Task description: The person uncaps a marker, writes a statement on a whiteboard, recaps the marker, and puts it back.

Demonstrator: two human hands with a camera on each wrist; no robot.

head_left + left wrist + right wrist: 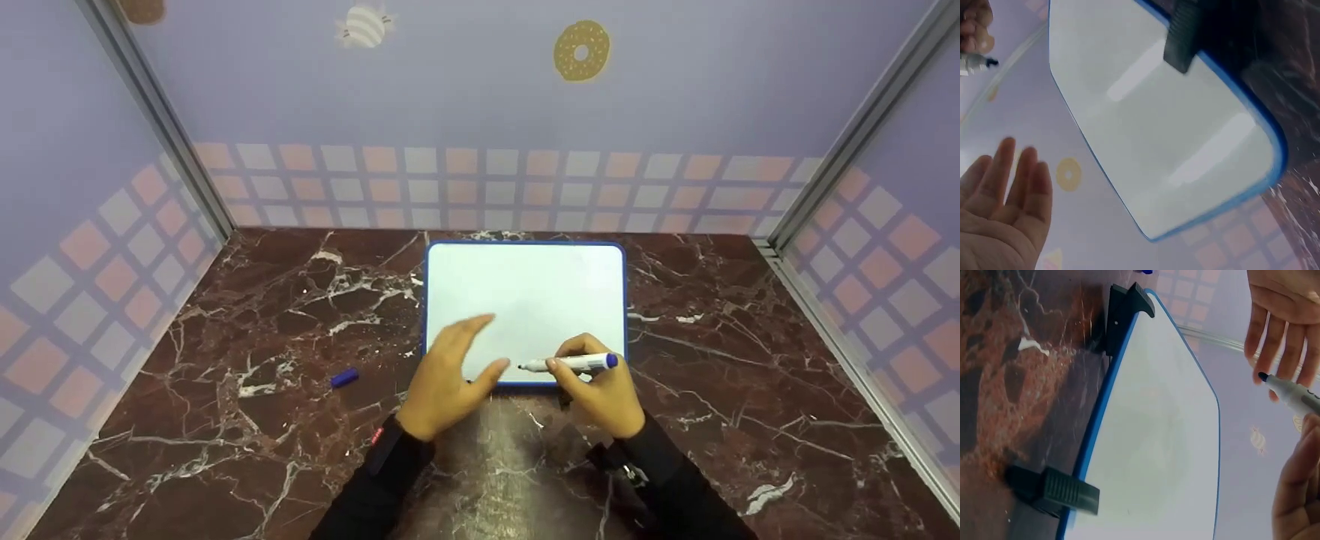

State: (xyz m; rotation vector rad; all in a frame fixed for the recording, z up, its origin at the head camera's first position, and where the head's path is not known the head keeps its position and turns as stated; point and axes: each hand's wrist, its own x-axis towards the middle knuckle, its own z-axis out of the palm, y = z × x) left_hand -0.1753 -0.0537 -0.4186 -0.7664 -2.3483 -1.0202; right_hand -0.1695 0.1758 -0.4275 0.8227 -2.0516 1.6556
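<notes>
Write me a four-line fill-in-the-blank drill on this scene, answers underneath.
1. The hand that holds the marker is the person's ____ one.
2. The frame of the whiteboard is ____.
3. In the head view, the cap lies on the table to the whiteboard's ____.
4. The left hand holds ____.

Answers: right; blue; left; nothing

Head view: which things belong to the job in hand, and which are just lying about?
Job in hand: uncapped marker, pinched by the right hand; whiteboard.
Lying about: blue cap, loose on the table, probably the marker's.
</notes>
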